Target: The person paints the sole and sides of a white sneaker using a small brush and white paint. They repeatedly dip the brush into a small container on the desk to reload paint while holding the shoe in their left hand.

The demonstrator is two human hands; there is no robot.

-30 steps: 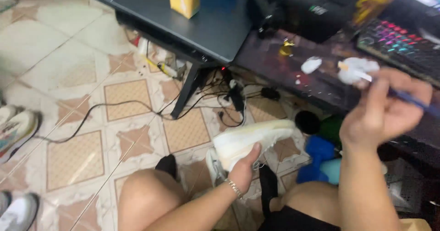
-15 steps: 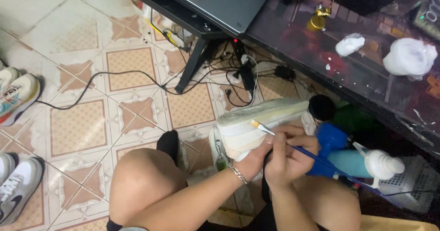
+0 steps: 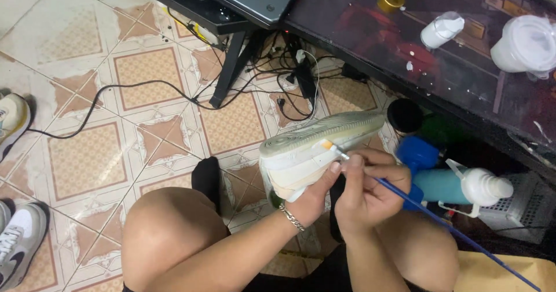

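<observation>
Sneaker [image 3: 313, 150] work is in hand: a white shoe lies on its side above the person's knees, sole turned away towards the dark desk [image 3: 370, 43], held well off the tiled floor [image 3: 87, 153]. The left hand [image 3: 315, 196] cups it from beneath, fingers wrapped round the upper. The right hand [image 3: 370, 185] pinches a thin blue-handled paintbrush [image 3: 417, 208], its pale tip touching a small orange patch by the sole edge.

The shoe looks light, with a stiff rubber sole and a softer upper that would give under a squeeze, so the sole rim or heel seems the firmest place to hold it. Any painted spot may be wet and smear. The brush is slim and light, best pinched near the ferrule for control.

A blue spray bottle [image 3: 446, 185] lies just beside the right knee.
</observation>
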